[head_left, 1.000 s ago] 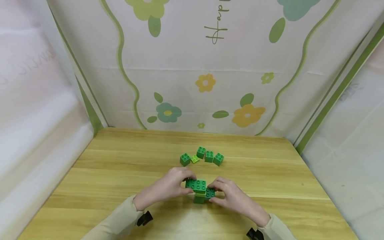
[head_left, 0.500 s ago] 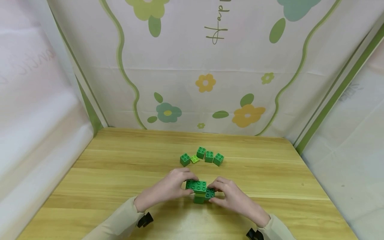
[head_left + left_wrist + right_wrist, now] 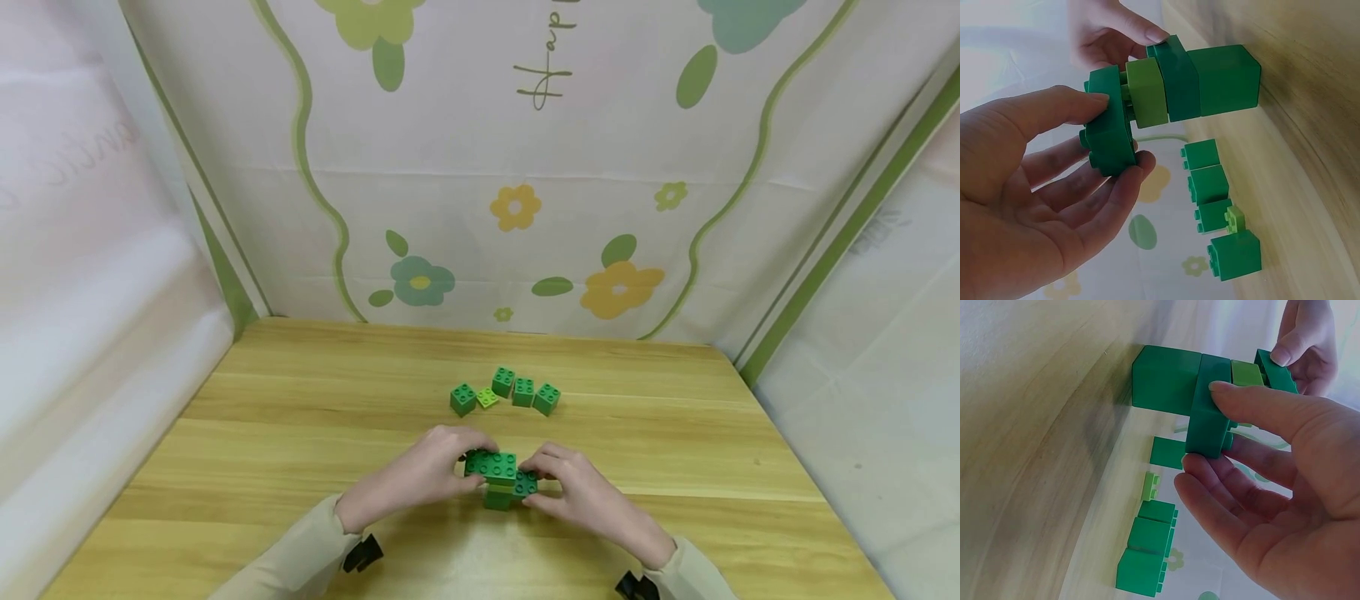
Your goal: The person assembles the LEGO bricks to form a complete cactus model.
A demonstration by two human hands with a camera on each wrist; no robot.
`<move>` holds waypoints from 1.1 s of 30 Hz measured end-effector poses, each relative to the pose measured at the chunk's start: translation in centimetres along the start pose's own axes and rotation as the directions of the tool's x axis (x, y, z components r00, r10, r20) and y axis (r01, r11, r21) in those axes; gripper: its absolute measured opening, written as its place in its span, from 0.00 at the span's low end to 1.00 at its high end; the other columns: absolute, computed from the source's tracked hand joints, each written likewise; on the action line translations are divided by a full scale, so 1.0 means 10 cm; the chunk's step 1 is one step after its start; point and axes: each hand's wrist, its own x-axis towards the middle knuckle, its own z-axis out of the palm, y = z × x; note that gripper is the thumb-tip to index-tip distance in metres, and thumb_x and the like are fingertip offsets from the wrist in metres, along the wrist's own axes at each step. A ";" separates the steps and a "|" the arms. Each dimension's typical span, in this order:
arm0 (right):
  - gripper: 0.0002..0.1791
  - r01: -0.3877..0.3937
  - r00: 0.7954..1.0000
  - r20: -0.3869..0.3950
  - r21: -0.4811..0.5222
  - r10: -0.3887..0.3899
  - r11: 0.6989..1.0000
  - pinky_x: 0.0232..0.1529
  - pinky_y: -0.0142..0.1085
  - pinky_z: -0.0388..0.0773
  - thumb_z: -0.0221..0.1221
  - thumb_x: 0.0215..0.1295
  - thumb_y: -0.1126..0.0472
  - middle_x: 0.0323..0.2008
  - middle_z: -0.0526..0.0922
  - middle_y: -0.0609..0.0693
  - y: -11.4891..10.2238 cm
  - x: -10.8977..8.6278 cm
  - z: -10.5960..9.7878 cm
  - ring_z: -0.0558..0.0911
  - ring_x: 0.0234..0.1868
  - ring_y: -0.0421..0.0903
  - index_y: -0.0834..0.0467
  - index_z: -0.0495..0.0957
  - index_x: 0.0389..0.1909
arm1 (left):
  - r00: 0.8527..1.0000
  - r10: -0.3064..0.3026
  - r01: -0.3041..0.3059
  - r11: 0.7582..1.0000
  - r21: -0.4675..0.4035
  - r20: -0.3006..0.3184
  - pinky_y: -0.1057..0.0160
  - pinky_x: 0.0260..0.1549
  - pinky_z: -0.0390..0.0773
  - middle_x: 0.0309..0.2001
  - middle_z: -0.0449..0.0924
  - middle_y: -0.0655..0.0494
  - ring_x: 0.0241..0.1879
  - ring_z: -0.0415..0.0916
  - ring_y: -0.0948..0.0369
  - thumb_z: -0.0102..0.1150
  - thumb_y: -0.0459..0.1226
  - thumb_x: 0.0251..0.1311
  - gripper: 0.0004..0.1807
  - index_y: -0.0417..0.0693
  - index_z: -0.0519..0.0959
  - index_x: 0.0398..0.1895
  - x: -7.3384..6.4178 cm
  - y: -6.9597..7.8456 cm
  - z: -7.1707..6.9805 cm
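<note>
A small stack of toy building bricks stands on the table between the two hands. At its foot is a green brick (image 3: 1229,80). Above that lies a wider dark green brick (image 3: 1209,406), whose overhanging end the right hand (image 3: 581,487) pinches between thumb and fingers. A lime green brick (image 3: 1147,94) sits on this one. The left hand (image 3: 420,471) holds a long green brick (image 3: 491,467) by its left end, over the lime brick. In the left wrist view, lime studs show in a narrow gap beneath the long brick, which looks slightly tilted.
Beyond the hands lie several loose green bricks (image 3: 523,392) in a loose row, with a thin lime piece (image 3: 487,397) among them. The wooden table (image 3: 315,383) ends at a printed cloth backdrop (image 3: 450,142), with cloth walls on both sides.
The left hand and the long brick have shifted very slightly right and toward the person. The right hand and the loose bricks stay where they were.
</note>
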 end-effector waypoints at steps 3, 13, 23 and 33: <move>0.16 -0.004 1.000 0.000 0.001 0.004 1.000 0.41 0.33 0.86 0.69 0.58 0.64 0.43 0.83 0.49 -0.01 0.00 0.00 0.84 0.41 0.39 0.60 0.81 0.47 | 1.000 0.005 -0.005 1.000 -0.009 -0.002 0.71 0.47 0.83 0.49 0.86 0.53 0.48 0.83 0.63 0.69 0.33 0.56 0.18 0.43 0.82 0.52 -0.01 -0.01 0.00; 0.16 -0.007 1.000 0.006 -0.002 0.007 1.000 0.41 0.33 0.86 0.69 0.58 0.64 0.43 0.83 0.50 -0.02 0.00 -0.01 0.84 0.41 0.41 0.60 0.81 0.48 | 0.999 -0.004 0.003 0.999 -0.038 -0.031 0.66 0.43 0.85 0.48 0.86 0.52 0.45 0.82 0.63 0.69 0.32 0.55 0.19 0.44 0.83 0.52 -0.03 -0.02 0.03; 0.16 0.013 1.000 -0.008 -0.002 -0.013 1.000 0.41 0.33 0.87 0.69 0.58 0.64 0.43 0.83 0.50 -0.01 0.00 -0.01 0.84 0.41 0.41 0.60 0.81 0.48 | 0.999 -0.029 0.028 0.999 -0.042 -0.016 0.71 0.39 0.84 0.46 0.87 0.51 0.41 0.82 0.65 0.70 0.32 0.52 0.20 0.43 0.84 0.51 0.00 -0.02 0.04; 0.16 0.034 0.999 -0.019 -0.021 -0.034 0.999 0.40 0.32 0.87 0.69 0.58 0.64 0.42 0.83 0.51 0.01 0.01 0.00 0.84 0.40 0.41 0.61 0.82 0.47 | 1.000 0.003 -0.003 1.000 0.002 0.010 0.78 0.32 0.77 0.41 0.85 0.51 0.33 0.77 0.70 0.69 0.31 0.51 0.21 0.43 0.84 0.51 0.04 -0.01 0.01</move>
